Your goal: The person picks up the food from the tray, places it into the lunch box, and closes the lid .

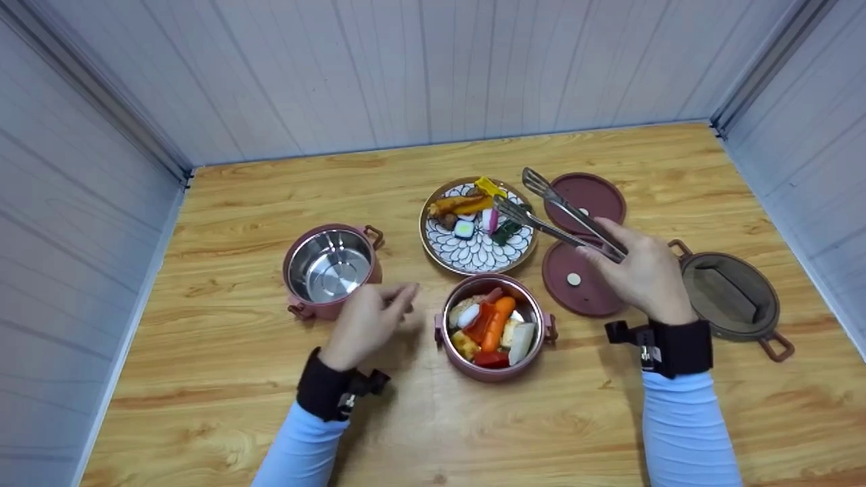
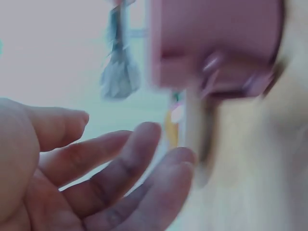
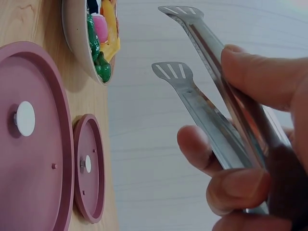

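Light-blue sleeves (image 1: 687,429), black wristbands (image 1: 687,348), black mounts (image 1: 619,331); silvery fittings (image 1: 651,356)

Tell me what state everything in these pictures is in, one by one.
Left hand: holding nothing
Right hand: gripping tongs
Tongs: spread open
Left pot: uncovered, metal interior showing
Middle pot: uncovered, holding food
Plate: partly covered with food
Near maroon lid: flat, knob up
Far maroon lid: flat, knob up
Dark two-handled dish: uncovered
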Tool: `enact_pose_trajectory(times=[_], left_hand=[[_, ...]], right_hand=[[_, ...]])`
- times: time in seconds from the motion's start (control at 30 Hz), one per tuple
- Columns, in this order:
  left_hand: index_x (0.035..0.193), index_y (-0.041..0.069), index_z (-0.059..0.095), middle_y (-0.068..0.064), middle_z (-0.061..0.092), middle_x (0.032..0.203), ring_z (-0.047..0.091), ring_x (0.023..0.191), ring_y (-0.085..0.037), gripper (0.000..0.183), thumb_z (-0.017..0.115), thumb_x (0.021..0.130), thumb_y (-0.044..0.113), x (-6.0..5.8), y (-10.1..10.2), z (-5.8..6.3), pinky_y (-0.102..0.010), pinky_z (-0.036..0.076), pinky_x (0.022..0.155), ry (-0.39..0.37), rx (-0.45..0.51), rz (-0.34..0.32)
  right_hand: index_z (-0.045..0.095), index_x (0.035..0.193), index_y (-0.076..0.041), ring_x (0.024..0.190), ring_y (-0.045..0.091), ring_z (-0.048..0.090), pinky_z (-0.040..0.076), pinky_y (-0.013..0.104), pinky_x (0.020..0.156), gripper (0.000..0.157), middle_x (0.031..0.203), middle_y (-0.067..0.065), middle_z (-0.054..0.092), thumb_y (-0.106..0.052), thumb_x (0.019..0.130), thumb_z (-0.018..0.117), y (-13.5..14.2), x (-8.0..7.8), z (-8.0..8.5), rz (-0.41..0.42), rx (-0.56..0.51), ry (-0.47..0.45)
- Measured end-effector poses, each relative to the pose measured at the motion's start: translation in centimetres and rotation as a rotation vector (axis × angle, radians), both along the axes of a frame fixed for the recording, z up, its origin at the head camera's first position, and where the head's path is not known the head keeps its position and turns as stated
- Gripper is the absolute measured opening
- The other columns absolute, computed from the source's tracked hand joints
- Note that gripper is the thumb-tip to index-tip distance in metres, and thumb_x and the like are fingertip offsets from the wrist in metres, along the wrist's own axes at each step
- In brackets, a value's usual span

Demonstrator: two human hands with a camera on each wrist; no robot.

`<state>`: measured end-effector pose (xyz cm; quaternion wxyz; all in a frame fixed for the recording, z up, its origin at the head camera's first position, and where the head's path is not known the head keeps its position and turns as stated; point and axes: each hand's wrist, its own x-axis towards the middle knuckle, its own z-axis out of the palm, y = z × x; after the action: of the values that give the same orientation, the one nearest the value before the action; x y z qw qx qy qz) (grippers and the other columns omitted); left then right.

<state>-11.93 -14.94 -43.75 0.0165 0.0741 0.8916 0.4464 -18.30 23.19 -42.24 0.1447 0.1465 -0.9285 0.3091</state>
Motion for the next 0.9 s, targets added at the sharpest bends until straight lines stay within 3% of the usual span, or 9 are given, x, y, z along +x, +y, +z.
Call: enact_pose_trajectory(times=[0.07, 0.23, 0.33, 0.43, 0.53, 0.7, 0.9], left_hand=[[0.099, 0.006, 0.077, -0.005, 0.070, 0.076, 0.064, 0.065, -0.018, 0.024, 0.060, 0.101, 0.023, -0.1, -1.4, 0.7, -0.034, 0.053, 0.061, 0.055, 0.035, 0.061], [0.109, 0.001, 0.075, -0.012, 0.074, 0.097, 0.067, 0.083, -0.021, 0.019, 0.064, 0.098, 0.012, -0.2, -5.3, 2.1, -0.029, 0.053, 0.075, 0.211, 0.057, 0.289], [0.116, -0.002, 0.072, -0.015, 0.071, 0.102, 0.063, 0.085, -0.022, 0.023, 0.065, 0.096, 0.008, -0.3, -7.5, 2.3, -0.024, 0.048, 0.073, 0.237, 0.061, 0.418], [0.127, -0.002, 0.065, -0.019, 0.064, 0.110, 0.057, 0.095, -0.026, 0.032, 0.063, 0.097, 0.010, -0.3, -9.2, 2.2, -0.029, 0.045, 0.078, 0.172, 0.059, 0.501], [0.140, 0.000, 0.053, -0.023, 0.057, 0.120, 0.052, 0.107, -0.032, 0.045, 0.060, 0.098, 0.016, -0.3, -10.5, 2.1, -0.040, 0.044, 0.087, 0.056, 0.033, 0.532], [0.152, 0.001, 0.034, -0.029, 0.048, 0.136, 0.047, 0.121, -0.042, 0.061, 0.056, 0.100, 0.025, -0.6, -11.7, 1.5, -0.054, 0.040, 0.100, -0.087, -0.033, 0.526], [0.152, -0.006, 0.025, -0.031, 0.045, 0.142, 0.044, 0.130, -0.045, 0.066, 0.051, 0.102, 0.028, -0.8, -12.3, 0.6, -0.054, 0.037, 0.106, -0.211, -0.096, 0.499]], right_hand=[[0.064, 0.131, -0.005, 0.071, 0.031, 0.062, 0.044, 0.045, 0.062, 0.053, 0.092, 0.022, 0.070, -0.035, 0.089, 0.076, 0.0, 0.0, 0.1, -0.002, 0.001, 0.001], [0.065, 0.131, -0.005, 0.075, 0.034, 0.065, 0.045, 0.047, 0.062, 0.053, 0.096, 0.023, 0.070, -0.036, 0.089, 0.075, 0.1, 0.0, 0.1, -0.008, 0.007, -0.001], [0.064, 0.131, -0.004, 0.076, 0.035, 0.065, 0.045, 0.048, 0.063, 0.054, 0.099, 0.024, 0.070, -0.037, 0.089, 0.075, 0.1, 0.0, 0.0, -0.010, 0.014, -0.007], [0.064, 0.131, -0.003, 0.071, 0.033, 0.063, 0.044, 0.046, 0.061, 0.055, 0.100, 0.025, 0.070, -0.038, 0.090, 0.074, 0.2, 0.0, 0.0, -0.011, 0.025, -0.016], [0.063, 0.132, -0.003, 0.065, 0.029, 0.058, 0.041, 0.041, 0.058, 0.056, 0.100, 0.025, 0.069, -0.039, 0.090, 0.074, 0.3, -0.1, -0.1, -0.012, 0.040, -0.023], [0.062, 0.133, -0.003, 0.060, 0.026, 0.053, 0.039, 0.038, 0.055, 0.058, 0.091, 0.022, 0.069, -0.040, 0.089, 0.074, 0.3, -0.1, 0.0, -0.017, 0.051, -0.043], [0.065, 0.130, -0.003, 0.061, 0.027, 0.054, 0.038, 0.041, 0.055, 0.056, 0.084, 0.022, 0.068, -0.039, 0.088, 0.076, 0.3, -0.2, -0.1, -0.013, 0.050, -0.026]])
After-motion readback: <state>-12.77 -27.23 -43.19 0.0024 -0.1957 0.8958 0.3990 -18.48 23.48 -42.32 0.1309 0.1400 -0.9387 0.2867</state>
